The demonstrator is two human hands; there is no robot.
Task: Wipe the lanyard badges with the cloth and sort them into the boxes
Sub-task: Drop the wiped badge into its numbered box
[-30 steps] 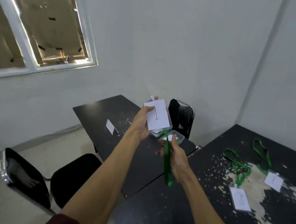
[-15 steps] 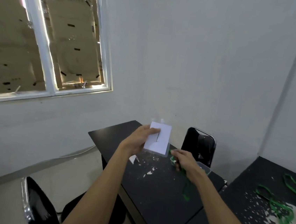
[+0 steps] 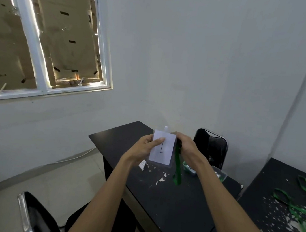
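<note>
The left hand (image 3: 141, 150) pinches the lanyard badge (image 3: 163, 153) upright above the black bench (image 3: 177, 203), thumb across its white face. The right hand (image 3: 185, 145) is curled round the green strap (image 3: 177, 171) at the badge's top corner, and the rest of the strap dangles. No cloth shows, so this looks like sorting: gather the loose strap first, then lower both into the clear box (image 3: 219, 174) behind the right forearm.

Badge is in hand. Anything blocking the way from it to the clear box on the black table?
Nothing loose visible. The left hand holds the badge; only the right hand, gripping the green lanyard, lies between it and the clear box, which the right forearm partly hides.
</note>
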